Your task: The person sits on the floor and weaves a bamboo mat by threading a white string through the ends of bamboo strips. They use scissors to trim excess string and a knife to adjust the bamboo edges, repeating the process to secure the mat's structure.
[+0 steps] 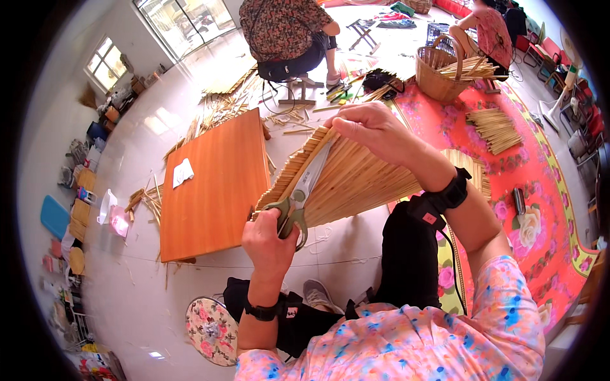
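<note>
My left hand (270, 242) is closed at the green handles of a pair of scissors (312, 173), next to the lower corner of a panel of pale straw stalks (362, 178). The scissors' blades lie along the panel's edge, pointing up toward my right hand. Whether the blades are apart I cannot make out. My right hand (372, 130) pinches the panel's upper corner near the blade tips. The stalks lie side by side and fan out toward my right forearm. A row of stalk ends lines the edge by the scissors.
An orange-brown wooden board (216, 187) bearing a white scrap is at left. Loose stalks (222, 117) litter the floor behind it. A wicker basket (438, 79) and a stalk bundle (495, 130) are on the red floral mat (540, 190). Two people sit farther off. A round floral stool (211, 330) stands near.
</note>
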A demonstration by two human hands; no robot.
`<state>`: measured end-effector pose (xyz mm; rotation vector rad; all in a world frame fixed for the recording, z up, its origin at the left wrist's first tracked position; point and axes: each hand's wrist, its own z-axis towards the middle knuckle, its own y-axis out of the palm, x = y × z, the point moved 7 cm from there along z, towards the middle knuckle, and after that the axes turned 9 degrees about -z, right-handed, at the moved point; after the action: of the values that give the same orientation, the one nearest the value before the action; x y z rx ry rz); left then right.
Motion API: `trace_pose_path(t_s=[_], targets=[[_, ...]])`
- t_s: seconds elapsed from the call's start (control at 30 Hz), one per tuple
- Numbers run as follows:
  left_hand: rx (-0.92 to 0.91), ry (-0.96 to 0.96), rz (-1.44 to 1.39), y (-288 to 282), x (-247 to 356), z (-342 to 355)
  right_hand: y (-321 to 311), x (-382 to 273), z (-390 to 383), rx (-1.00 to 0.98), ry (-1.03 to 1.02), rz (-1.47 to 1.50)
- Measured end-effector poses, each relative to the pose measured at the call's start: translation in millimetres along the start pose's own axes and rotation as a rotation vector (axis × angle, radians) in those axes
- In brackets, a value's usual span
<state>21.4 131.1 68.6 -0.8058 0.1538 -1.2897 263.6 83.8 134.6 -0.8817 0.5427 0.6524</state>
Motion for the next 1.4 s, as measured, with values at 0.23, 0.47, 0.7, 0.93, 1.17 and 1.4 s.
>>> trace_pose_path(t_s=[0.23,0.47,0.7,0.93,1.17,1.4], targets=[[-0.025,-0.044,0.041,6,0,-2,0,2,2,-0.054,0.029,-0.048],[0.057,-0.021,0.267,15,14,-10,4,4,7,-0.057,0.021,-0.103],[0.028,-0.056,-0.114,32,-1,-7,-1,0,1,-0.067,0.020,-0.053],[0.003,-0.062,-0.251,36,-10,-4,-1,2,-6,-0.127,0.035,0.008],[-0.093,-0.185,-0.478,35,-11,1,-5,8,-4,-0.098,0.012,0.047],[-0.506,-0.525,-0.839,33,-25,6,-7,6,-5,-0.101,-0.016,0.050]])
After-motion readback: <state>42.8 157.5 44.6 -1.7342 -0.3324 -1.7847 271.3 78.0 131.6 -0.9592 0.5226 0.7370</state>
